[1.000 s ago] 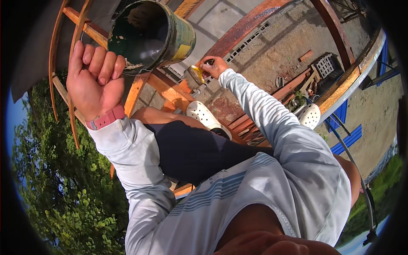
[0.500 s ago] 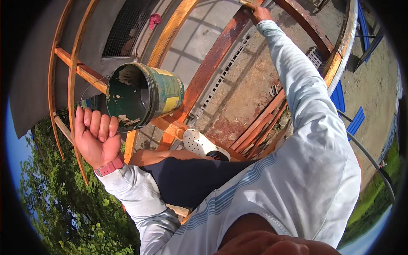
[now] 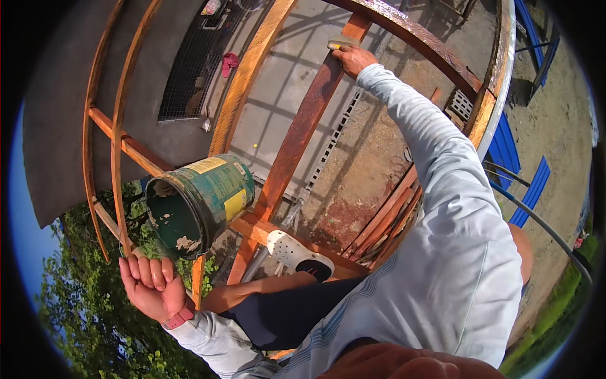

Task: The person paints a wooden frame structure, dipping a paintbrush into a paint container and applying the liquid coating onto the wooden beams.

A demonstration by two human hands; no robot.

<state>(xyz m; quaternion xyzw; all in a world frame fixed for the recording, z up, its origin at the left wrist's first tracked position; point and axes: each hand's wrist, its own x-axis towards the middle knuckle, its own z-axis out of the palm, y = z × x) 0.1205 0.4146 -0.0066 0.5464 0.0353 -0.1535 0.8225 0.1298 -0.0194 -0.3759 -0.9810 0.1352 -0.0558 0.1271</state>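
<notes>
My left hand [image 3: 153,287] is curled closed on the wire handle of a green bucket [image 3: 218,189]. The bucket hangs tilted, its mouth towards the left, with pale flaking residue on the inner wall. Out ahead, my right arm reaches to a wooden beam [image 3: 303,136]. My right hand [image 3: 355,60] grips a paintbrush [image 3: 341,45] with some yellow on it, held against the beam near its far end. The beam looks dark reddish and glossy along much of its length, and lighter orange beyond the brush. The bristles are mostly hidden.
My foot in a white clog [image 3: 290,249] rests on a cross-beam [image 3: 252,228]. A glossy beam [image 3: 416,38] crosses ahead; a lighter rafter [image 3: 252,76] runs at left. Far below lie stacked planks [image 3: 385,221] and blue metal sheets [image 3: 533,189]. Tree foliage [image 3: 95,297] is at lower left.
My right hand and the brush have come nearer and to the left in view, along the beam. The bucket and my left hand sit lower in view, as the whole view has shifted.
</notes>
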